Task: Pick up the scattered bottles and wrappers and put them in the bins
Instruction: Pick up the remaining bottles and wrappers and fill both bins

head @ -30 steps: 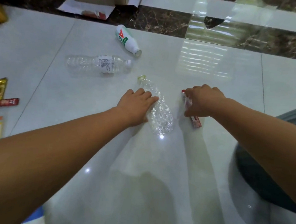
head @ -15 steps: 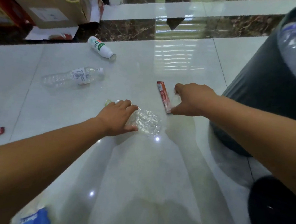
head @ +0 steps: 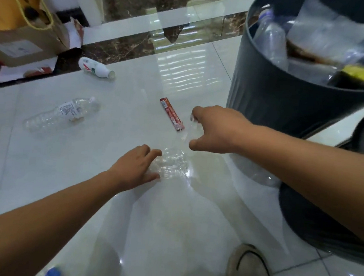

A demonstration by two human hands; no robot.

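Cardboard box [head: 18,48], 10 o'clock, stood beside dark marble strip [head: 123,45], loose papers [head: 11,74] just in front. Yellow paper bag [head: 7,3], cord handle, sat just behind box. Pale shoe [head: 250,275], 5 o'clock, rested on glossy white floor tiles [head: 41,157].

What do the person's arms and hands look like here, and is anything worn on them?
The left hand and right hand are ungloved, with no ring, watch or band visible. Both arms are bare to the frame edge, no sleeves in view.

Bare forearms [head: 35,223], left hand [head: 136,166] and right hand [head: 217,128]; one scuffed pale shoe [head: 250,275], dark-trimmed.
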